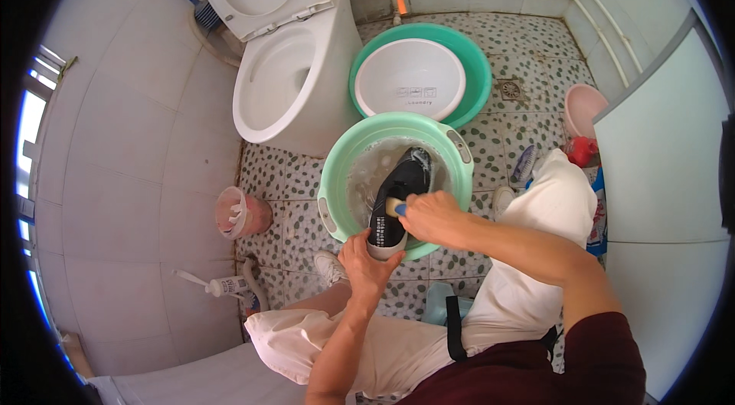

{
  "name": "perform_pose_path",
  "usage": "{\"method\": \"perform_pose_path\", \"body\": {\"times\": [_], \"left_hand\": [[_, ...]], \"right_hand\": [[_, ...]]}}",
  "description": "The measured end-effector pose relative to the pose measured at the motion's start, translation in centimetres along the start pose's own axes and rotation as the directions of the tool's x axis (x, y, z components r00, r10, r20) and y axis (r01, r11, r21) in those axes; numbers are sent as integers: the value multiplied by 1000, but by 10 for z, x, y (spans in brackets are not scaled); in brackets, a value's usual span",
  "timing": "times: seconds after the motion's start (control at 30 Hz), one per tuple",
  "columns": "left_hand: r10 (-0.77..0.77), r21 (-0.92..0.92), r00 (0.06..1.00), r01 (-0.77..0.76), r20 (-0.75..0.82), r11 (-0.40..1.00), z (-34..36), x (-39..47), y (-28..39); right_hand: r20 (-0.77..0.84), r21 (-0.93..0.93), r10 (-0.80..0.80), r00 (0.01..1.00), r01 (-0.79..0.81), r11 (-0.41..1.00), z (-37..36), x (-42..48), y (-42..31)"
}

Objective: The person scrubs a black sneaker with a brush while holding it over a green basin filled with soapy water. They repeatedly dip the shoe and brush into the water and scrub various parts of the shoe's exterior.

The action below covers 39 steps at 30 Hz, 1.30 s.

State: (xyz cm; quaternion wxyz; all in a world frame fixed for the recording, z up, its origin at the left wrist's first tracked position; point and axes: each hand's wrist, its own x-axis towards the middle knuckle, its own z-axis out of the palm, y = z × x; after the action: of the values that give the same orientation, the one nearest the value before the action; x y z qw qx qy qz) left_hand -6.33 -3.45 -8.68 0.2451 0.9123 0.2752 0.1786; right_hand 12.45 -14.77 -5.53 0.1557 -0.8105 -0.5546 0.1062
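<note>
A black shoe with a pale sole lies tilted over a light green plastic basin, its toe end by the cloudy, sudsy water and its heel at the near rim. White foam clings to the toe. My left hand grips the heel end, thumb and fingers on opposite sides. My right hand is closed around a brush with a blue and cream handle, pressed against the shoe near its opening. The bristles are hidden from view.
Behind the basin, a white oval basin sits inside a darker green tub. A toilet with raised lid stands at left. A pink bin is nearer. Right of me are a purple brush, a red bottle and a cabinet.
</note>
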Motion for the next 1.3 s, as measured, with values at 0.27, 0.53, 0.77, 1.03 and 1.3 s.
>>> {"method": "perform_pose_path", "body": {"times": [0.27,0.53,0.77,1.03,1.3], "left_hand": [[25,-2,1000,-25,-2,1000,1,3,7],[-12,1,1000,12,-10,1000,1,1,11],[-14,-12,1000,14,-12,1000,1,-2,5],[61,22,998,-61,-22,998,-2,2,15],[62,53,997,-60,-34,997,-3,3,23]], "right_hand": [[-42,-69,141,989,-144,987,8,6,15],[115,105,158,981,-170,980,-19,-14,4],[100,88,170,980,-179,980,-11,-7,2],[50,-45,203,978,-201,979,-7,-4,20],[192,126,183,964,-209,970,-27,-32,3]]}}
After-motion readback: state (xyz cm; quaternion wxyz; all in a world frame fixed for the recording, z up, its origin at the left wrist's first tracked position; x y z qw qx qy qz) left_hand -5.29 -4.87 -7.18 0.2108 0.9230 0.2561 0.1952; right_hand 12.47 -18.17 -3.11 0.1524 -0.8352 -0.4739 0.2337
